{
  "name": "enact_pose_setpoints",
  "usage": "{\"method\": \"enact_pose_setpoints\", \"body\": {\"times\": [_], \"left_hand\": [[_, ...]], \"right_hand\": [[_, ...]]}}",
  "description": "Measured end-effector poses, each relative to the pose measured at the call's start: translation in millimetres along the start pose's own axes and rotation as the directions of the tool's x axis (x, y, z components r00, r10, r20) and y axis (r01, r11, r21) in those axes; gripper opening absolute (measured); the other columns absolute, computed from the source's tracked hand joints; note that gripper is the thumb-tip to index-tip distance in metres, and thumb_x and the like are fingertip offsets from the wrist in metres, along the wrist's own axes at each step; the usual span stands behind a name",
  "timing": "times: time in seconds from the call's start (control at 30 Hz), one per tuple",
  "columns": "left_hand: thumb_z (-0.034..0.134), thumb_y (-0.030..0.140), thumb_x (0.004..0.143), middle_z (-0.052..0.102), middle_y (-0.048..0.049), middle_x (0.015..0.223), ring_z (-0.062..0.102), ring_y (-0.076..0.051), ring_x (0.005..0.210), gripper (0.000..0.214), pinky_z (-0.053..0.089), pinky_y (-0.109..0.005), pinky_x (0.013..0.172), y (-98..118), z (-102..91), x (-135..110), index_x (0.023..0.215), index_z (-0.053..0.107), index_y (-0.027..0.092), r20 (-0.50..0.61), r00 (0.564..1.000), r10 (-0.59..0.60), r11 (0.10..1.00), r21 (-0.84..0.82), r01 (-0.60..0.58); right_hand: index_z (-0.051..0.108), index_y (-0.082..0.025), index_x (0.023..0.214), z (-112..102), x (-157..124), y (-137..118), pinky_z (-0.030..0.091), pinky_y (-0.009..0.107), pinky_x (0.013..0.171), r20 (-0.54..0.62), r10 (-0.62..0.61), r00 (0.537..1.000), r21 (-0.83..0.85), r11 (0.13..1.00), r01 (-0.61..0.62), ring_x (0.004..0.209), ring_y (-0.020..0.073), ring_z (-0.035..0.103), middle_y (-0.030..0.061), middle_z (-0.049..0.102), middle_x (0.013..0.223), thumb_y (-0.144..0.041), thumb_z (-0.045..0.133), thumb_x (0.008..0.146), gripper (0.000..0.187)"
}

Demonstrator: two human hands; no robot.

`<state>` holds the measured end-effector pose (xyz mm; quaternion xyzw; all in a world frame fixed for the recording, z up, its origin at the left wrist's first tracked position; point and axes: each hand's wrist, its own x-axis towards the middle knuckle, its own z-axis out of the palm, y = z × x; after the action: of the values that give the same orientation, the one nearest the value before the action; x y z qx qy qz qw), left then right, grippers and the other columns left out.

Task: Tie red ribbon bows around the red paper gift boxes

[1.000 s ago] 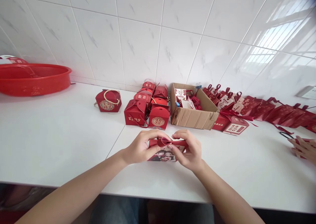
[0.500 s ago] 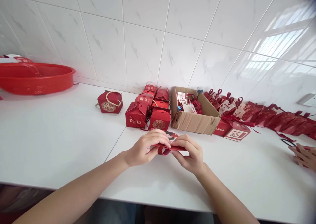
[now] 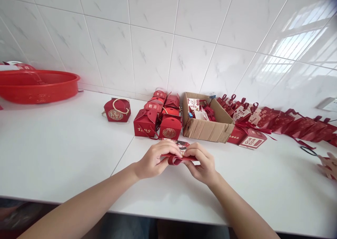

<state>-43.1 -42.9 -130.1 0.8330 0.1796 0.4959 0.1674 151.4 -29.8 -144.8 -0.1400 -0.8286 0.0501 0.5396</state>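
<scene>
Between my two hands, low over the white table, is a red paper gift box [image 3: 182, 146] with a printed figure on its face. A dark red ribbon loop [image 3: 174, 160] sticks out from its near edge. My left hand [image 3: 160, 158] pinches the left part of that edge beside the loop, thumb below and fingers on top. My right hand [image 3: 201, 161] pinches the edge to the right of the loop in the same way. Fingers cover much of the box, so its full shape is hidden.
Beyond my hands stand several finished red boxes [image 3: 144, 123] and a cardboard carton [image 3: 207, 131] with cards and ribbons. A single red box [image 3: 117, 110] and a red basin [image 3: 39, 88] are to the left. Ribboned boxes [image 3: 284, 121] line the wall; another person's hand [image 3: 329, 165] is far right.
My hands keep their pinch on the gift box almost unchanged. At far right, the other person's hand has shifted and is blurred, holding a patterned red item.
</scene>
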Motion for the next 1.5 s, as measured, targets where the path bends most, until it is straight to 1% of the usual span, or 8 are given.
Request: {"method": "enact_pose_setpoints", "body": {"times": [0.17, 0.33, 0.53, 0.73, 0.9, 1.17, 1.37, 1.5], "left_hand": [[0.052, 0.003, 0.081, 0.069, -0.0072, 0.091, 0.063, -0.02, 0.092, 0.023, 0.051, -0.036, 0.086, -0.2, 0.4, -2.4, 0.093, 0.064, 0.019, 0.019, 0.999, -0.029, 0.999, -0.029, 0.029], [0.056, 0.007, 0.082, 0.065, -0.011, 0.11, 0.059, -0.022, 0.109, 0.016, 0.047, -0.037, 0.094, 1.6, -1.0, -3.3, 0.092, 0.063, 0.018, 0.083, 0.977, -0.195, 0.968, -0.145, 0.206], [0.058, 0.011, 0.084, 0.064, -0.0086, 0.104, 0.06, -0.019, 0.102, 0.016, 0.052, -0.033, 0.085, 12.7, -3.5, 1.2, 0.09, 0.046, 0.019, 0.119, 0.902, -0.416, 0.812, -0.398, 0.427], [0.059, 0.004, 0.078, 0.067, -0.0042, 0.089, 0.059, -0.015, 0.086, 0.034, 0.05, -0.029, 0.074, 14.6, -3.3, 2.7, 0.085, 0.032, 0.023, 0.059, 0.912, -0.406, 0.806, -0.447, 0.388], [0.062, 0.005, 0.076, 0.065, -0.0017, 0.079, 0.058, -0.014, 0.077, 0.037, 0.046, -0.025, 0.063, 11.9, -2.6, 1.9, 0.083, 0.031, 0.023, 0.072, 0.909, -0.411, 0.813, -0.422, 0.401], [0.06, 0.005, 0.075, 0.059, -0.0019, 0.088, 0.057, -0.013, 0.079, 0.035, 0.046, -0.026, 0.069, 8.9, 1.1, -2.2, 0.092, 0.035, 0.023, 0.032, 0.92, -0.391, 0.824, -0.432, 0.366], [0.06, 0.004, 0.067, 0.052, -0.0048, 0.099, 0.053, -0.016, 0.09, 0.039, 0.047, -0.029, 0.076, 4.5, 3.3, -5.4, 0.092, 0.036, 0.022, -0.04, 0.959, -0.28, 0.921, -0.292, 0.257], [0.07, 0.018, 0.069, 0.056, -0.0059, 0.098, 0.058, -0.02, 0.092, 0.043, 0.048, -0.035, 0.081, -11.8, 5.6, -8.6, 0.102, 0.043, 0.022, -0.104, 0.966, -0.237, 0.97, -0.079, 0.23]], "right_hand": [[0.055, -0.02, 0.097, -1.3, -1.1, 0.1, 0.052, 0.032, 0.061, 0.039, 0.008, 0.999, -0.012, 1.0, -0.007, 0.073, 0.0183, 0.055, 0.0065, 0.057, 0.079, -0.012, 0.057, 0.084, 0.015], [0.054, -0.02, 0.098, -1.7, -0.7, 0.9, 0.052, 0.032, 0.064, 0.052, 0.01, 0.999, -0.004, 1.0, -0.01, 0.074, 0.0176, 0.054, 0.0064, 0.057, 0.08, -0.009, 0.056, 0.084, 0.018], [0.053, -0.02, 0.098, -0.8, -3.0, 0.7, 0.052, 0.031, 0.061, 0.051, 0.036, 0.998, -0.043, 0.998, -0.034, 0.075, 0.0179, 0.055, 0.007, 0.055, 0.082, -0.011, 0.057, 0.084, 0.017], [0.053, -0.021, 0.097, 0.2, -2.3, -3.8, 0.051, 0.032, 0.059, 0.029, 0.061, 0.998, -0.125, 0.99, -0.057, 0.072, 0.0182, 0.054, 0.0066, 0.055, 0.08, -0.011, 0.056, 0.084, 0.016], [0.052, -0.021, 0.1, 5.8, -4.8, -5.9, 0.052, 0.035, 0.063, 0.054, 0.032, 0.998, -0.19, 0.982, -0.022, 0.072, 0.0191, 0.054, 0.0066, 0.056, 0.08, -0.009, 0.055, 0.084, 0.02], [0.054, -0.021, 0.111, 5.7, 0.9, -14.7, 0.054, 0.036, 0.07, 0.02, 0.04, 0.999, -0.173, 0.984, -0.036, 0.082, 0.021, 0.061, 0.0104, 0.062, 0.093, -0.006, 0.063, 0.078, 0.037], [0.058, -0.022, 0.103, 3.8, 4.5, -20.0, 0.05, 0.034, 0.064, 0.058, 0.083, 0.995, -0.204, 0.976, -0.07, 0.072, 0.0188, 0.058, 0.0067, 0.065, 0.083, -0.004, 0.057, 0.08, 0.029], [0.06, -0.021, 0.097, 4.5, 5.6, -13.7, 0.047, 0.033, 0.059, 0.057, 0.09, 0.994, -0.237, 0.969, -0.074, 0.068, 0.0184, 0.057, 0.0059, 0.062, 0.077, -0.008, 0.054, 0.083, 0.02]]}}
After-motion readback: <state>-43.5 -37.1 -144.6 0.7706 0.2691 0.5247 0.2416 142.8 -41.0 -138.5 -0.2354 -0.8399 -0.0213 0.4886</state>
